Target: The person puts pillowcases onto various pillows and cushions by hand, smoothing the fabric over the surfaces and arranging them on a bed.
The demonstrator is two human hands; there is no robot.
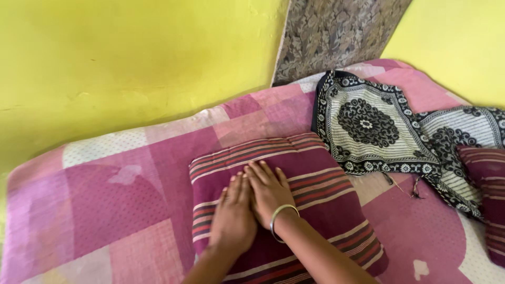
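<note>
Both hands, left hand (233, 221) and right hand (268, 190), lie flat with fingers extended, side by side and touching, pressing down on a maroon striped pillow (294, 194) resting on a pink patchwork bed (121, 200).

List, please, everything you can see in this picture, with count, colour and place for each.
striped pillow: one, maroon with pale and red stripes, centre of the bed, under both hands
second striped pillow: one, maroon, right edge, partly cut off
patterned cloth: one, black and white, crumpled on the bed at upper right
bedsheet: one, pink and magenta patchwork, covering the bed
wall: yellow, behind the bed
floral panel: one, grey-brown, leaning in the corner
bangle: one, silvery, right wrist
left hand: flat on the pillow
right hand: flat on the pillow, beside the left
</note>
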